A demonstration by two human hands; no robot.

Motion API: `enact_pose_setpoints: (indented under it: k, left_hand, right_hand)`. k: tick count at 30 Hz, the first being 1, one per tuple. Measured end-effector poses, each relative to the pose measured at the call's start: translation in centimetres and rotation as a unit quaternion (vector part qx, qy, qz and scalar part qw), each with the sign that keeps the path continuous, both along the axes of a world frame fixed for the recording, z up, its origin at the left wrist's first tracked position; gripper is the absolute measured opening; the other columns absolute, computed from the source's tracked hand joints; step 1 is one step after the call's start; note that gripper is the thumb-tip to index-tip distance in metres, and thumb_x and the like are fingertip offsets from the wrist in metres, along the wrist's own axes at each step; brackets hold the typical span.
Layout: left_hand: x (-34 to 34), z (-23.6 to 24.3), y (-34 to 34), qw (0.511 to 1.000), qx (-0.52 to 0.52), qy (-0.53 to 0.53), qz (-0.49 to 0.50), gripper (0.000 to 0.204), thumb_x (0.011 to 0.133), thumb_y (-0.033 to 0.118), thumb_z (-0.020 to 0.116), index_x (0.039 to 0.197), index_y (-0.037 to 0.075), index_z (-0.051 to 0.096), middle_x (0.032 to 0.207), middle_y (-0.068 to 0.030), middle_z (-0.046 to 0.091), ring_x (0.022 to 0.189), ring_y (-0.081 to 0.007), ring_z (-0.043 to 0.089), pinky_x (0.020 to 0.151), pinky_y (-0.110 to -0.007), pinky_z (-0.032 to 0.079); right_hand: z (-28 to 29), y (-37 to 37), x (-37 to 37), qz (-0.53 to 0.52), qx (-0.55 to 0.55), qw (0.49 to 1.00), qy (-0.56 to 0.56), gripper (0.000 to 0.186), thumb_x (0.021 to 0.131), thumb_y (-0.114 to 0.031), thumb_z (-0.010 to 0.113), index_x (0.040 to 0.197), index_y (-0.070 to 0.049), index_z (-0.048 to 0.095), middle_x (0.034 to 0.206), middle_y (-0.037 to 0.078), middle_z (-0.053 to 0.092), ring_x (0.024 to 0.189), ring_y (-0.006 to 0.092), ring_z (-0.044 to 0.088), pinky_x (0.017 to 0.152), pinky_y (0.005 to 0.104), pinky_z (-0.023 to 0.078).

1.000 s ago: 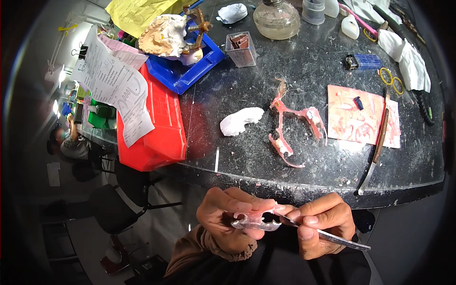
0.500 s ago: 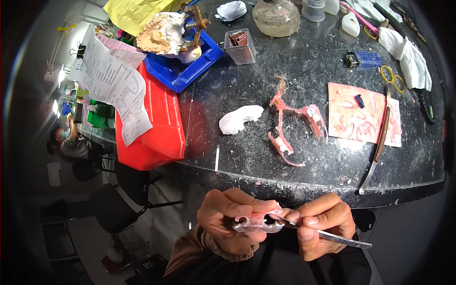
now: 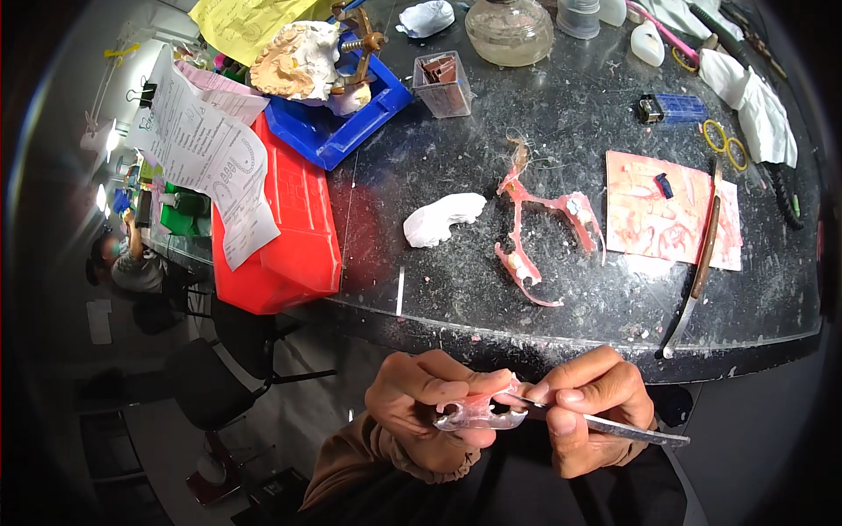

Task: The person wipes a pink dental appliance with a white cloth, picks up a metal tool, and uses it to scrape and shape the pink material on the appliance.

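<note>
Just off the table's front edge, my left hand (image 3: 423, 399) pinches a pink partial denture (image 3: 474, 410) with a clear lower rim. Its fingers and thumb close around the piece's left and upper parts. In my right hand (image 3: 601, 408) is a slim grey metal hand tool (image 3: 636, 432), gripped between thumb and fingers. The tool's narrow tip meets or nearly touches the denture's right upper end; exact contact is hard to make out. On the table beyond lies a branched pink piece (image 3: 517, 215) with whitish patches, beside a white curved plaster-like piece (image 3: 443, 219).
A wooden-handled knife (image 3: 704, 254) rests across a pink-smeared pad (image 3: 649, 232). Behind are a blue lighter (image 3: 674, 109), a glass jar (image 3: 509, 35) and a small clear box (image 3: 441, 96). Left stand a red bin (image 3: 294, 237) and a blue tray (image 3: 329, 145) bearing a dental model (image 3: 298, 66).
My right hand has shifted slightly up, with the tool's tip still at the denture's right end. The denture has tilted a little in my left hand; the table items stay put.
</note>
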State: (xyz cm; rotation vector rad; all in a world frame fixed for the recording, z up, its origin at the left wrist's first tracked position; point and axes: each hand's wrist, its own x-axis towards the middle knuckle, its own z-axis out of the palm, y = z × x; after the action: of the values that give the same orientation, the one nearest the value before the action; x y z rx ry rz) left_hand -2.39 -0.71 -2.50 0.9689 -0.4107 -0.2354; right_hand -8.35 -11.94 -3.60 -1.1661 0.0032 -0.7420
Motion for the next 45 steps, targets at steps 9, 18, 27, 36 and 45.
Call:
enact_pose_setpoints:
  k: [9,18,27,36,45]
  left_hand:
    - [-0.1,0.3,0.0,0.999,0.017,0.034,0.01,0.037,0.063,0.007,0.072,0.084,-0.002,0.044,0.076,-0.0227,0.057,0.072,-0.0239,0.061,0.062,-0.029,0.053]
    - [0.1,-0.2,-0.2,0.999,-0.037,0.012,-0.006,0.036,0.065,0.005,0.07,0.087,-0.002,0.042,0.08,-0.024,0.056,0.073,-0.0249,0.061,0.063,-0.031,0.053]
    - [-0.4,-0.9,0.1,0.999,-0.021,-0.039,0.019,0.039,0.063,0.004,0.071,0.09,-0.001,0.042,0.079,-0.022,0.056,0.074,-0.0238,0.061,0.066,-0.032,0.053]
    - [-0.4,-0.6,-0.5,0.998,-0.037,-0.024,0.036,0.039,0.06,0.005,0.073,0.085,-0.002,0.044,0.077,-0.0218,0.056,0.072,-0.0239,0.061,0.065,-0.031,0.053]
    - [-0.4,-0.3,-0.5,0.999,-0.023,0.005,0.042,0.038,0.059,0.005,0.074,0.08,-0.003,0.044,0.074,-0.0216,0.056,0.072,-0.0244,0.061,0.065,-0.031,0.053]
  right_hand:
    - [0.0,-0.5,0.1,0.063,0.049,0.996,0.041,0.012,0.071,0.005,0.058,0.08,0.004,0.049,0.079,0.021,0.057,0.069,0.0194,0.061,0.059,0.0257,0.05]
    - [-0.1,-0.3,0.2,0.108,0.102,0.988,0.039,0.012,0.074,0.004,0.055,0.082,0.003,0.047,0.079,0.022,0.057,0.071,0.0197,0.061,0.061,0.0269,0.05]
    - [-0.4,0.8,0.1,0.025,0.019,1.0,-0.004,0.011,0.078,-0.003,0.049,0.082,0.001,0.04,0.071,0.017,0.049,0.057,0.0148,0.053,0.057,0.0233,0.051]
    - [-0.4,0.4,0.0,0.02,-0.01,1.0,0.011,0.011,0.077,-0.002,0.049,0.083,0.001,0.041,0.072,0.017,0.05,0.06,0.0137,0.053,0.058,0.021,0.049]
    - [-0.3,-0.1,-0.2,0.056,0.053,0.997,0.023,0.012,0.072,0.005,0.056,0.081,0.004,0.047,0.076,0.021,0.058,0.069,0.02,0.061,0.058,0.0258,0.05]
